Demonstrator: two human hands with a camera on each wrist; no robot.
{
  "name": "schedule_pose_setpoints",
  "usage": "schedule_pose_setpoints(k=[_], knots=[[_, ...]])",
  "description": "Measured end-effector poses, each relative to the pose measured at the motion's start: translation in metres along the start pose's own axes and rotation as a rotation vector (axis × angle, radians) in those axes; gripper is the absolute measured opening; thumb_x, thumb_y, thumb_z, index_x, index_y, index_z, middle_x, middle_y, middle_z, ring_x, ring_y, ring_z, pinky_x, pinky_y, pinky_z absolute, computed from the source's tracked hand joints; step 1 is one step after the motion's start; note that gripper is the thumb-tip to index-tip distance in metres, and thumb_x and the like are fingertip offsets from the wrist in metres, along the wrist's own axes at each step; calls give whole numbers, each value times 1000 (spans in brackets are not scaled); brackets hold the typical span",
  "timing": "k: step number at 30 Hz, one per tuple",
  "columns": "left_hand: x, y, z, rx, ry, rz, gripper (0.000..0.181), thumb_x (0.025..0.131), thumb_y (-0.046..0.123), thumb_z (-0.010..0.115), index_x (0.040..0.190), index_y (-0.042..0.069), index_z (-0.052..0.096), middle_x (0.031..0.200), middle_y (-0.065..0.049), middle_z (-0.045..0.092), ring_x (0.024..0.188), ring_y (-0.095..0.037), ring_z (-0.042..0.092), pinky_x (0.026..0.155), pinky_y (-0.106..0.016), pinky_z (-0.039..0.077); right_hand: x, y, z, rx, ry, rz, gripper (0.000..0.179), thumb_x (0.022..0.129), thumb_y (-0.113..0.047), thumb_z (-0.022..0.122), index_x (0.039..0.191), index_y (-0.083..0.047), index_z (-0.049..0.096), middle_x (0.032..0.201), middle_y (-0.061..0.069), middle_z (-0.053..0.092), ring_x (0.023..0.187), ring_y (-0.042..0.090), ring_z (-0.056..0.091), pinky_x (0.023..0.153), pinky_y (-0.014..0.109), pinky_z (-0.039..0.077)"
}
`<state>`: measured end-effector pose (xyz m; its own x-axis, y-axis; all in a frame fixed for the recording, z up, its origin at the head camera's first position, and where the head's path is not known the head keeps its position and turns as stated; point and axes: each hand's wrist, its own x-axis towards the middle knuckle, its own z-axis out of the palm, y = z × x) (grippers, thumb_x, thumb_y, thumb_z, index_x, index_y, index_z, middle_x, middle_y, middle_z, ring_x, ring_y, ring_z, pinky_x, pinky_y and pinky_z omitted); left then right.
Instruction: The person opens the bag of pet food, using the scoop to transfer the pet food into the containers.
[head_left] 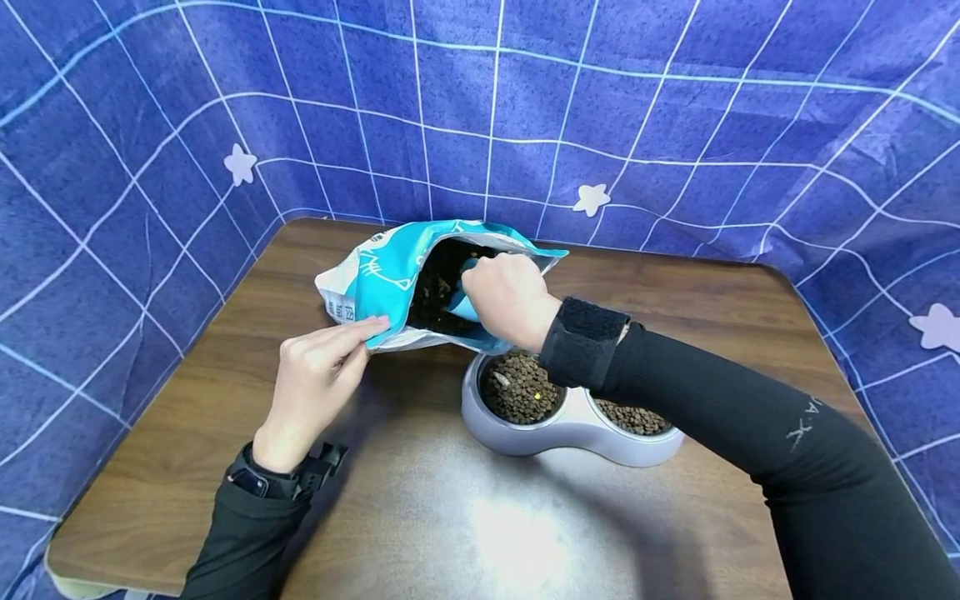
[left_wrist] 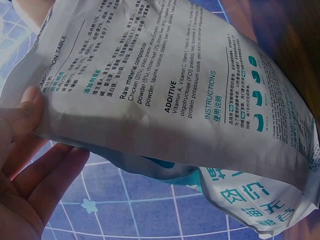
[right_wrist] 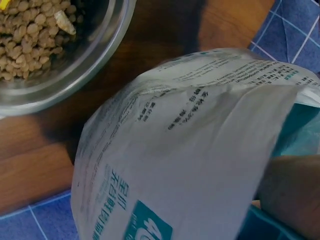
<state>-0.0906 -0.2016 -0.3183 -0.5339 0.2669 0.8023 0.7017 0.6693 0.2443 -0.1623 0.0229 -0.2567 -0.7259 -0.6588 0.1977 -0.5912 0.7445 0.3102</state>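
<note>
A teal and white pet food bag (head_left: 386, 283) leans on the table with its mouth wide, showing dark contents inside. At its near left edge my left hand (head_left: 318, 371) pinches the rim. The left wrist view shows the thumb on the bag's printed white side (left_wrist: 145, 120) and the fingers behind. Reaching into the mouth, my right hand (head_left: 510, 298) grips a light-blue scoop (head_left: 463, 308), whose far end is partly hidden. In the right wrist view the bag's wall (right_wrist: 185, 150) covers most of that hand (right_wrist: 292, 195).
Just in front of the bag stands a grey double pet bowl (head_left: 577, 437), both sides holding brown kibble (head_left: 521, 392). My right forearm partly covers the right bowl. A blue gridded cloth (head_left: 480, 108) rises behind the wooden table (head_left: 405, 492).
</note>
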Motion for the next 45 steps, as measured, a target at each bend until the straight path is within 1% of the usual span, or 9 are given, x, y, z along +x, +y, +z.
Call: schedule_pose_setpoints(k=[6,12,19,22,24,29,35,38,45], knots=[[-1,1,1,-7,10,-10,35,76,-16,57,102,0,74,95,-12,72,79,-26,70,48,-23,27,5,-1,7,65,-29,-2,40,90,-4,54,55,-15,39,50,-3,27,49,16,52,44,28,35],[0,2,2,-9,26,-15,36,73,-18,60,101,0,74,95,-12,72,78,-26,70,47,-23,29,7,1,18,127,-12,25,38,89,-10,59,55,-14,41,50,-2,31,48,17,51,43,28,36],[1,3,-1,-4,15,-20,35,74,-17,60,101,0,74,95,-12,72,73,-23,70,47,-22,27,8,5,23,184,-25,76,39,88,-13,59,55,-16,39,55,0,39,51,19,53,47,35,47],[0,3,-1,-5,11,-26,36,73,-18,61,100,0,74,95,-12,72,57,-16,60,45,-20,21,6,6,24,211,0,87,40,89,-15,60,56,-16,39,54,0,39,51,20,54,48,36,47],[0,3,0,-5,8,-30,36,73,-19,61,100,0,74,94,-12,72,49,-12,47,44,-19,19,5,6,24,227,24,89,40,89,-17,61,56,-16,39,54,0,40,50,21,54,48,36,47],[0,3,1,0,14,-28,35,73,-18,60,99,1,75,93,-11,72,47,-9,34,44,-19,18,4,5,25,247,45,93,42,90,-17,59,55,-17,36,52,-2,35,47,19,49,44,31,39],[-1,4,0,-4,11,-31,36,73,-18,60,100,1,75,93,-11,72,47,-10,39,45,-19,19,5,3,28,267,67,117,42,93,-19,56,56,-16,37,54,0,36,46,18,47,44,32,41],[0,5,0,-6,1,-30,36,73,-18,61,101,0,74,95,-12,72,51,-13,51,45,-19,20,6,3,29,289,84,128,42,93,-20,55,55,-15,38,55,1,38,46,18,46,44,33,41],[1,6,0,-1,-3,-31,36,73,-18,61,101,0,74,94,-12,72,49,-12,44,44,-19,20,7,4,29,333,121,124,40,95,-21,53,59,-15,38,55,-1,33,45,15,41,44,29,34]])
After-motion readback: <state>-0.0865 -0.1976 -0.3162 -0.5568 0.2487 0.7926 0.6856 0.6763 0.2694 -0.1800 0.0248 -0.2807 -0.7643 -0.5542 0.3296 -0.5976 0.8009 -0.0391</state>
